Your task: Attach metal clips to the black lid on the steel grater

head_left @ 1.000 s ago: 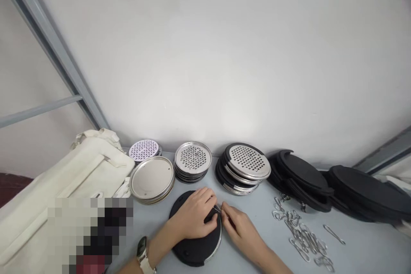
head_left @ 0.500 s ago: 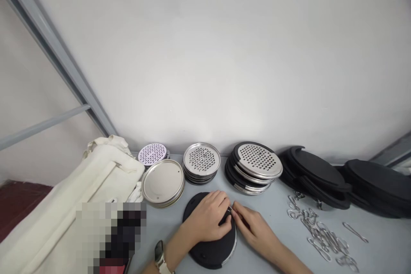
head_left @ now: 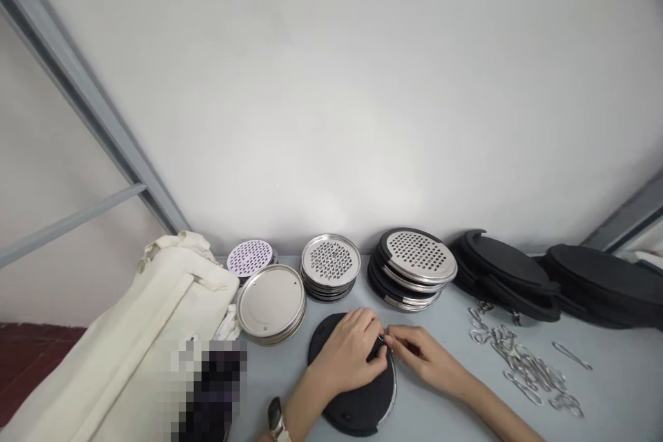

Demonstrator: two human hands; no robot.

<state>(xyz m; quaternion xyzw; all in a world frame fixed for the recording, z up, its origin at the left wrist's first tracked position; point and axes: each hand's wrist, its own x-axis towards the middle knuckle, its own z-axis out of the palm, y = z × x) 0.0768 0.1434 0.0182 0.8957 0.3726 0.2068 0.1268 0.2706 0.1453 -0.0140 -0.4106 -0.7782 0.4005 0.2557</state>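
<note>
A round black disc (head_left: 352, 409) with a steel rim lies flat on the grey table, and my left hand (head_left: 347, 352) grips its upper part. My right hand (head_left: 419, 352) comes in from the right, its fingertips pinching a thin steel wire clip (head_left: 382, 338) at the disc's rim. The clip's end sits between both hands, partly hidden by my fingers. A wristwatch (head_left: 276, 420) shows on my left wrist.
Stacks of perforated steel discs (head_left: 330, 266) and black-backed discs (head_left: 411, 269) stand beyond my hands, beside a plain steel disc stack (head_left: 271, 304). Black plates (head_left: 502, 283) and loose wire clips (head_left: 518, 366) lie right. A white cloth bag (head_left: 170, 311) sits left, against a white wall.
The view has shifted, so everything sits further right and higher in the frame. My right hand has moved closer to the rim, and its wrist has swung outward to the right.
</note>
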